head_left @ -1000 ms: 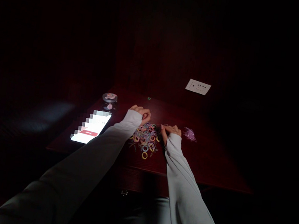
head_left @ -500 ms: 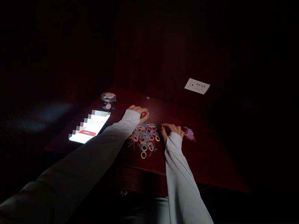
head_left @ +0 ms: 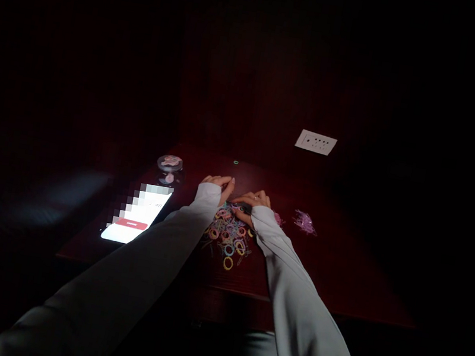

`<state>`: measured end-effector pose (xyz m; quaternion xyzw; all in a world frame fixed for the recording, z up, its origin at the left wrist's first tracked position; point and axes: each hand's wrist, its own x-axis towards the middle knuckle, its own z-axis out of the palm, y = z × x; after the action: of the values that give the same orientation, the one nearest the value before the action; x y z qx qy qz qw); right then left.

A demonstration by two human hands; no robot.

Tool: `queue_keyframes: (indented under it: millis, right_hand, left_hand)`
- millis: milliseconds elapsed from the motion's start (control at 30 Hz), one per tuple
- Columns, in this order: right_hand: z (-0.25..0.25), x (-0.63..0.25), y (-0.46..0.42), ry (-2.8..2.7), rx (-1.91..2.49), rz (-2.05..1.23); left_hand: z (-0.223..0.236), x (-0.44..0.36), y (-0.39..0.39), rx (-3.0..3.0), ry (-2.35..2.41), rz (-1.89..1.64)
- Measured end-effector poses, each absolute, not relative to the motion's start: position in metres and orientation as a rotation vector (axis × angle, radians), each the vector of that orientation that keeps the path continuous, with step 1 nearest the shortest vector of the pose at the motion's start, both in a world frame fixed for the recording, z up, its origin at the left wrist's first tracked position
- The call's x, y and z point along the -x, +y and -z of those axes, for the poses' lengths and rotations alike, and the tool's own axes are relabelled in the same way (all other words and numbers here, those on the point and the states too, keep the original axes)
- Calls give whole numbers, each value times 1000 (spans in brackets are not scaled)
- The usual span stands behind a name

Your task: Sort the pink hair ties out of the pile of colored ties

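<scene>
A heap of small colourful hair ties (head_left: 226, 236), rings and thin bands in pink, yellow, blue and purple, lies on the dark red table. My left hand (head_left: 220, 186) is at the heap's far left edge, thumb and forefinger pinched together; whatever is between them is too small to make out. Over the heap's far right side reaches my right hand (head_left: 254, 202), its thumb and forefinger apart, fingertips at the hair ties. A separate bunch of purple bands (head_left: 305, 222) lies to its right. Some pink bands (head_left: 278, 218) show beside the right wrist.
A lit phone (head_left: 135, 215) lies at the left of the table (head_left: 331, 271), with a lidded clear jar (head_left: 169, 170) behind it. One green hair tie (head_left: 236, 162) rests near the back. A white socket plate (head_left: 316, 142) is on the wall. The surroundings are very dark.
My right hand has moved left from beside the heap to over it, closer to my left hand. Pink bands now show by the right wrist. The view has tilted slightly.
</scene>
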<state>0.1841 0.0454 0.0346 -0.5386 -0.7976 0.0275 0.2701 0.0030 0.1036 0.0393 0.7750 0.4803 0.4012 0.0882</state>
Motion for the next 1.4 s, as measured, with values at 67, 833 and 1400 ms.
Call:
queue_keyframes:
  millis: [67,833,1400]
  right_hand:
    - [-32,-184,47,-2152,1448,-76]
    - [-21,-190,42,-2064,1493,0]
    - [-19,-195,44,-1776,1556,19]
  left_hand:
    - [-42,-5,102,-2335,1466,-1166]
    - [-38,-12,97,-2482,1347,-1115]
    - [-38,-11,97,-2598,1217,-1030]
